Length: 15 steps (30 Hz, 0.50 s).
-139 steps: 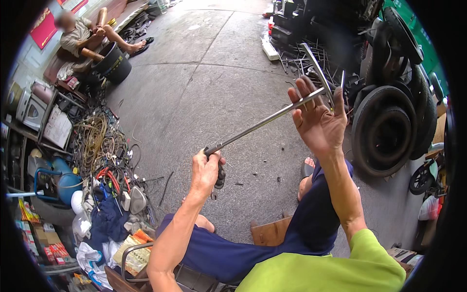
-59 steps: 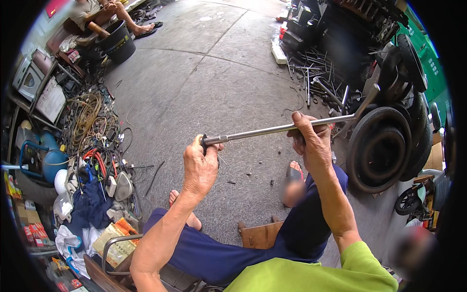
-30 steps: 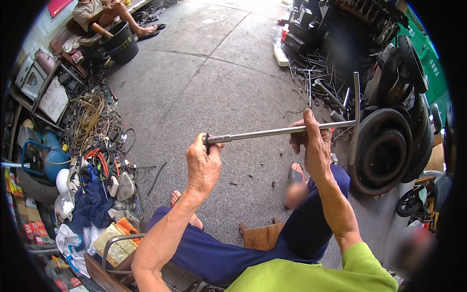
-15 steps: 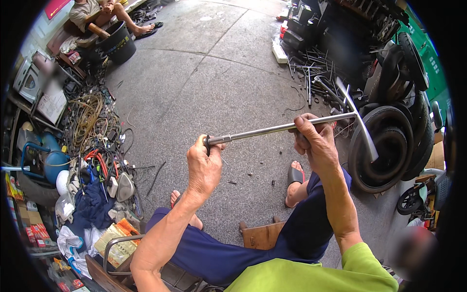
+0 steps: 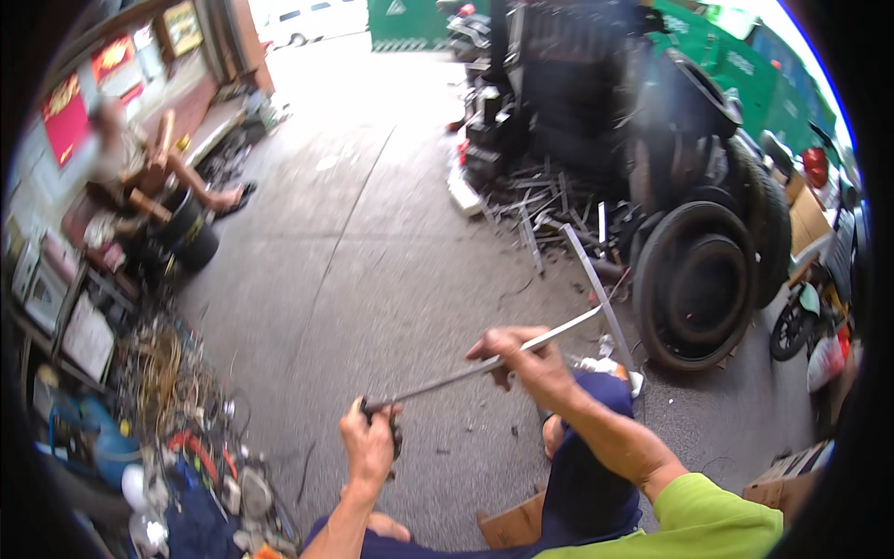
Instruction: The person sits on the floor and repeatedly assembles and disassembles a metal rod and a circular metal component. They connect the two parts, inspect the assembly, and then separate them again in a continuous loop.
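Observation:
A long metal T-handle wrench point(image 5: 456, 376) slants up to the right in front of me, its flat crossbar point(image 5: 603, 303) at the far right end. My left hand point(image 5: 370, 443) is closed round the dark lower-left end, and something dark shows beside its fingers. Further along the shaft, my right hand point(image 5: 531, 363) grips it lightly between thumb and fingers, the back of the hand partly blurred. What lies inside the left fist is hidden.
Old tyres point(image 5: 698, 284) stand at the right, near the crossbar. Metal scraps point(image 5: 549, 200) lie behind them. Tangled wires and cloths point(image 5: 163, 373) fill the left side. A person sits far left by a black bucket point(image 5: 189, 238). A small wooden stool point(image 5: 512, 524) is between my legs.
The view has tipped up and turned right, showing more of the far end. Both hands keep hold of the wrench; my right hand has slid nearer the left along the shaft.

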{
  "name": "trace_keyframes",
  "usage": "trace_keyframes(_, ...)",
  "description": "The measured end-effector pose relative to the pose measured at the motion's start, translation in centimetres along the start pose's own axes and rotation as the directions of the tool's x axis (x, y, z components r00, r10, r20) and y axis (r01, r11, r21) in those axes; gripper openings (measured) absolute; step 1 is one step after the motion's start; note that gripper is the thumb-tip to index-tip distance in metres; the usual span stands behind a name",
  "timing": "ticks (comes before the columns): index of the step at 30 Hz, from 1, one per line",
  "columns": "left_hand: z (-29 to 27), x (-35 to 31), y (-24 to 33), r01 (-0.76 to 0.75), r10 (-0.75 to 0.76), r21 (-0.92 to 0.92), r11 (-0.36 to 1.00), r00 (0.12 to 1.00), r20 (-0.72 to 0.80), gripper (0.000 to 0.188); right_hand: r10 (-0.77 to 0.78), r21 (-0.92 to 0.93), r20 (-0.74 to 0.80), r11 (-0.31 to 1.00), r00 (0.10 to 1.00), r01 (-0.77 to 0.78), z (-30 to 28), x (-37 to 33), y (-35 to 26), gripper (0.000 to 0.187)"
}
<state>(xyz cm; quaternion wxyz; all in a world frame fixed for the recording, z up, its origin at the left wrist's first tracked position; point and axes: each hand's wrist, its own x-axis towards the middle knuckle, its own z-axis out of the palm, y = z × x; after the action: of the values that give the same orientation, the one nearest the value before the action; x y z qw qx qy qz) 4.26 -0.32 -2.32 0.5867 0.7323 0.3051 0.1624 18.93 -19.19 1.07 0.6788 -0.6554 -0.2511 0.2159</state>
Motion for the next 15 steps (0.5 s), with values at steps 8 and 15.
trace_keyframes(8, 0.4, 1.1, -3.3, 0.013, -0.008, -0.123, 0.992, 0.999, 0.035, 0.018, 0.206, -0.256, -0.016, 0.945, 0.978, -0.203, -0.4, -0.4, -0.8, 0.059)
trace_keyframes(15, 0.8, 1.1, -3.4, 0.108, -0.09, -0.149, 0.983, 0.988, 0.122, 0.017, 0.173, -0.093, -0.264, 0.975, 0.949, -0.203, -0.1, -0.3, 2.2, 0.053)
